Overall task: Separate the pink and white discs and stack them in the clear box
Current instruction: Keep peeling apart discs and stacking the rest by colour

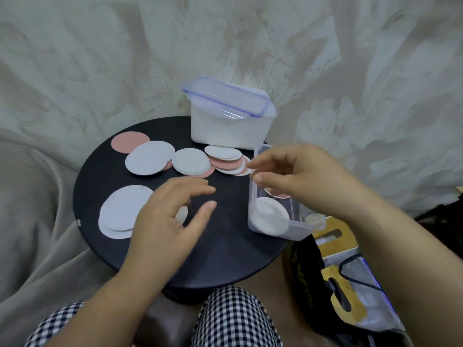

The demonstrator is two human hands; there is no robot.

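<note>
A clear box (pixel 253 196) stands at the right of the round black table (pixel 225 246). Inside it lie a white disc (pixel 270 215) near me and a pink disc (pixel 278 194) behind it, partly hidden by my right hand (pixel 288 176). That hand hovers over the box with fingers apart, holding nothing. My left hand (pixel 172 211) floats open above the table's middle, covering part of a white disc pile (pixel 120 211). Loose pink and white discs (pixel 193 161) overlap in a row at the back, with a single pink disc (pixel 126 142) at the far left.
A larger white container with a clear blue-trimmed lid (pixel 230 101) laid askew on top stands at the table's back edge. Crumpled grey cloth surrounds the table. Yellow-and-black packaging and a bag (pixel 333 284) lie at the lower right. My checked trousers show below.
</note>
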